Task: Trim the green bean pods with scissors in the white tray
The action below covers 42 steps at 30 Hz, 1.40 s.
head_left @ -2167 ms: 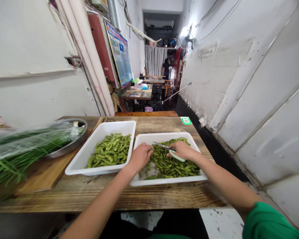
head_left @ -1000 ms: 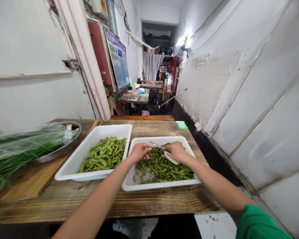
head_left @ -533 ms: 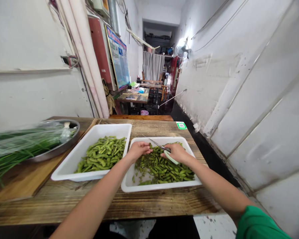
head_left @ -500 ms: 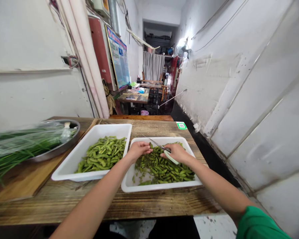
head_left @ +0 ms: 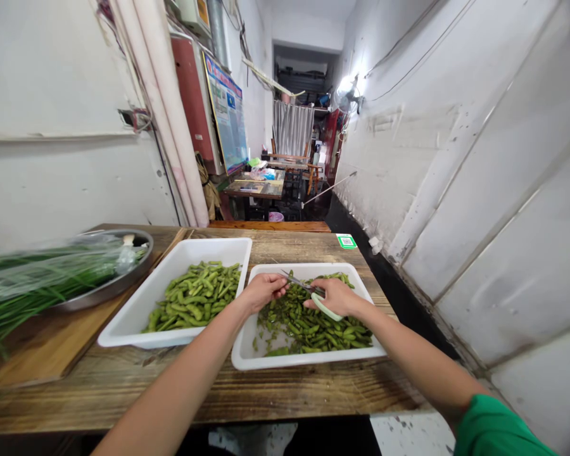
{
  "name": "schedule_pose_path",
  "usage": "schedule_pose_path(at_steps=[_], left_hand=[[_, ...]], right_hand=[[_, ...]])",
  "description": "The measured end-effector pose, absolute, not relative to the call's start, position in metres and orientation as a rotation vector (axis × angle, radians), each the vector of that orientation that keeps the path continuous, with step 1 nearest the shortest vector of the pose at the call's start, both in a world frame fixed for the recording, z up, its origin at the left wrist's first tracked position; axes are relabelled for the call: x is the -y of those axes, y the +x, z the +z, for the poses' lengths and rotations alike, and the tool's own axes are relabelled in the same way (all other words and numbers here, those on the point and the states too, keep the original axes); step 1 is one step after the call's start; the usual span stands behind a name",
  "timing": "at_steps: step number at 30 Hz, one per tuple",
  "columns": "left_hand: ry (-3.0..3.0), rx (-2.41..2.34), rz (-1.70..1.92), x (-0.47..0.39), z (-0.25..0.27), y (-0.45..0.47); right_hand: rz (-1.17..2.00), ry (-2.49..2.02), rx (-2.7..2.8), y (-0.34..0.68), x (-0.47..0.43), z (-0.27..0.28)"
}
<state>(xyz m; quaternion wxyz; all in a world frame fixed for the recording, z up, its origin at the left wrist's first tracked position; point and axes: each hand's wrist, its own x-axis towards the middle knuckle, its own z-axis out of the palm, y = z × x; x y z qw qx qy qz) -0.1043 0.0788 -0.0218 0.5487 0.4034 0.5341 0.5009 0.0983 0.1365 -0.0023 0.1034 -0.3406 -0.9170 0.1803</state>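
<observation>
My right hand (head_left: 336, 296) is closed around a pair of scissors (head_left: 325, 305) with pale green handles. The blades point left, toward my left fingertips, and look slightly parted. My left hand (head_left: 265, 291) is pinched beside the blade tips on an edamame pod, mostly hidden by the fingers. Both hands are above a white tray (head_left: 308, 362) holding many green edamame pods (head_left: 332, 329) and small trimmed bits. To the left, a second white tray (head_left: 118, 326) contains a heap of edamame pods (head_left: 199, 294).
A metal bowl (head_left: 145, 253) with bagged long green stalks (head_left: 52, 285) stands at the left on a wooden board (head_left: 42, 354). A green-edged QR code card (head_left: 346, 241) lies on the wooden table (head_left: 266, 399) near its far right corner. Behind is another table (head_left: 259, 185).
My left fingers have closed tighter, covering the pod that showed at their tips. The scissors have shifted slightly left and down, their tips now nearer my left fingers. The trays stay put.
</observation>
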Motion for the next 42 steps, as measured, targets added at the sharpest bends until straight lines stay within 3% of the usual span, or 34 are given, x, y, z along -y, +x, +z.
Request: schedule_pose_path(at_steps=[11,33,42], left_hand=[[0.937,-1.230,1.122,-0.078,-0.024,-0.106],[0.890,-1.440,1.055,-0.084,-0.030,-0.107],[0.765,-1.216,1.214,-0.083,-0.026,-0.106]], right_hand=[[0.762,-0.874,2.724,0.103,-0.138,0.003],[0.615,-0.945,2.749,0.104,-0.149,-0.004],[0.578,-0.923,2.641,0.101,-0.152,-0.012]])
